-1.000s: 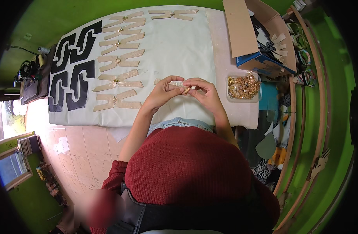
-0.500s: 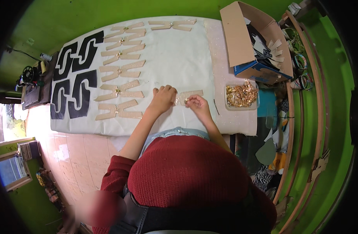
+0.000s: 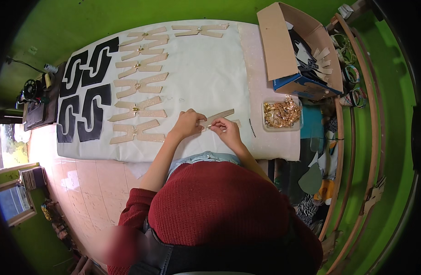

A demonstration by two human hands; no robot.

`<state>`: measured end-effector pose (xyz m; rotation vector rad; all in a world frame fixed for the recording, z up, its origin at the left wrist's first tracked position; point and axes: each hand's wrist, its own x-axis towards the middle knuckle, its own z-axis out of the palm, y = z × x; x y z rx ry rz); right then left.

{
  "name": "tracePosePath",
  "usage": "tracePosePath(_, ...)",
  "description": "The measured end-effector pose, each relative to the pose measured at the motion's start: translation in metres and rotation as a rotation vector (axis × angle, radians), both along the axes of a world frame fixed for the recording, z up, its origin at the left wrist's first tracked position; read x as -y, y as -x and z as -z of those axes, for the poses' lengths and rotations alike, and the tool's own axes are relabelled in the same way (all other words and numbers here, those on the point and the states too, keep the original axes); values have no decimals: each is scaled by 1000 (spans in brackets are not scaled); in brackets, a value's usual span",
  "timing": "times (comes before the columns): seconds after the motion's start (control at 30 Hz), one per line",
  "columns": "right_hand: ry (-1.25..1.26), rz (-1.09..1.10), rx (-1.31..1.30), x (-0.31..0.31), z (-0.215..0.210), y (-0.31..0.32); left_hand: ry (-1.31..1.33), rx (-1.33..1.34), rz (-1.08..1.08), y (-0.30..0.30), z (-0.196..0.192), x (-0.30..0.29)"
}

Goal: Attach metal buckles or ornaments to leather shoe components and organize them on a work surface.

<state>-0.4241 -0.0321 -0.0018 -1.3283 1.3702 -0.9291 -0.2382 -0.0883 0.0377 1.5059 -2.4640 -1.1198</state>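
Beige cross-shaped cutout (image 3: 218, 117) lay on the white cloth (image 3: 206, 73), pinned between both hands near the cloth's 6 o'clock edge. Left hand (image 3: 188, 123) pressed flat, fingers loosely curled, on its 9 o'clock end. Right hand (image 3: 225, 129) pinched something small at the piece's centre; what it was could not be told. Clear tub of gold fittings (image 3: 282, 114) sat at 3 o'clock, finished beige pieces (image 3: 138, 110) at 9 o'clock.

The left hand (image 3: 188, 123) covers part of the beige cutout (image 3: 218, 117). What the right hand (image 3: 225, 129) pinches is too small to tell. The box (image 3: 296, 50) hides most of its contents.
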Motion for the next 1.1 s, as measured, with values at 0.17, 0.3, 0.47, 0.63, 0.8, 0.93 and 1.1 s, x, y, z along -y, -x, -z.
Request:
tracePosePath(0.17,116,-36,-344,-4,-8,-10,90,-143,-89,-4,13,-4)
tracePosePath(0.3,148,-5,-377,-5,-4,-11,-4,-190,-104,-4,13,4)
tracePosePath(0.47,122,72,-312,-6,1,-12,-20,-134,-22,-5,17,11)
tracePosePath(0.63,145,102,-285,-6,0,-16,-36,-170,-44,-8,17,10)
tracePosePath(0.8,307,90,-311,-2,6,-15,-97,-165,-49,-8,12,8)
tracePosePath(0.93,339,98,-320,-4,13,-10,-13,-174,-63,-8,11,1)
tracePosePath(1.1,370,61,-379,-6,6,-11,-54,-162,-106,-7,11,-10)
